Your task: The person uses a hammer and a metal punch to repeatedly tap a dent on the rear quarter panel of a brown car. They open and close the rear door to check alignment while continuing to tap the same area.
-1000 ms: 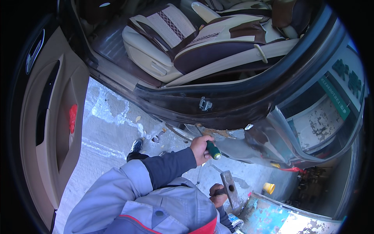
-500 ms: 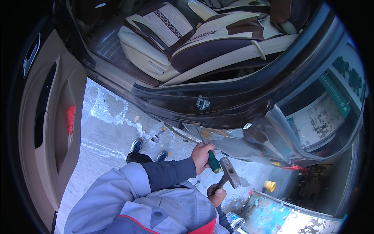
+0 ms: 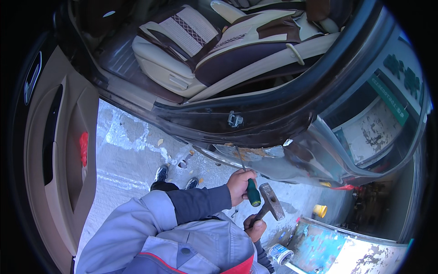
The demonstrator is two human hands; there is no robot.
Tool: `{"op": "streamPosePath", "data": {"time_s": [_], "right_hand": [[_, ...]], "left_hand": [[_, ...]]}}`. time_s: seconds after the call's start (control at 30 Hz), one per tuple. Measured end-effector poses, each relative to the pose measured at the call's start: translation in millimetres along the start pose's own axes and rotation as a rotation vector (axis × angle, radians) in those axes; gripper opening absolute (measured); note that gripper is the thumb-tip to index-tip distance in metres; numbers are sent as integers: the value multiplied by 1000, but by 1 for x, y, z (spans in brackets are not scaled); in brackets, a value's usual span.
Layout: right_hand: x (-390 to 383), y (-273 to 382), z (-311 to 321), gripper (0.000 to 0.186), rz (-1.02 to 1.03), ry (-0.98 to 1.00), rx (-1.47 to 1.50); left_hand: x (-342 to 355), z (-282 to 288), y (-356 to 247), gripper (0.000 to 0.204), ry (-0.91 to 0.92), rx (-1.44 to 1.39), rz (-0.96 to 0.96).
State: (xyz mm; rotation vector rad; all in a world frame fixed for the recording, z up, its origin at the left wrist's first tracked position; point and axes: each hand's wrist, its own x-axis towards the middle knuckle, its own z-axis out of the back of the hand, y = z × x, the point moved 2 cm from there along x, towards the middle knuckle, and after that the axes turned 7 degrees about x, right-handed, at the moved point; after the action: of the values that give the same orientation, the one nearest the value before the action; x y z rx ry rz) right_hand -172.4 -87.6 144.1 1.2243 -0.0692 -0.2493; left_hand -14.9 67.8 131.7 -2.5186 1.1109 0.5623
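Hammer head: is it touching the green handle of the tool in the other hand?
No. The hammer head sits just right of the green handle, a narrow gap showing between them.

Outdoor car body repair spot, prob. a roadside workshop: car (image 3: 273, 123) w/ open door (image 3: 54, 150), rusted sill (image 3: 255, 153) stripped to metal below the door opening, wet concrete (image 3: 127, 155) beneath it, paint cans (image 3: 279, 253) nr the sill.

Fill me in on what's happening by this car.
A person stands at the open car's rear sill. The left hand holds a green-handled chisel, its tip against the rusty patch there. The right hand grips a hammer, its head raised just behind the chisel handle. The door stands open.
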Motion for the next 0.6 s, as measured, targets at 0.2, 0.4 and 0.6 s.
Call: {"op": "streamPosePath", "data": {"time_s": [0.2, 0.4, 0.6], "right_hand": [[-9, 8, -7, 81, -2, -33, -2], [-13, 14, -16, 81, 2, -21, 26], [-18, 15, -22, 80, 29, -20, 17]], "left_hand": [[-7, 0, -2, 11, 6, 29, 30], [-9, 4, -8, 10, 7, 75, 56], [-7, 15, -15, 9, 72, 100, 92]]}}
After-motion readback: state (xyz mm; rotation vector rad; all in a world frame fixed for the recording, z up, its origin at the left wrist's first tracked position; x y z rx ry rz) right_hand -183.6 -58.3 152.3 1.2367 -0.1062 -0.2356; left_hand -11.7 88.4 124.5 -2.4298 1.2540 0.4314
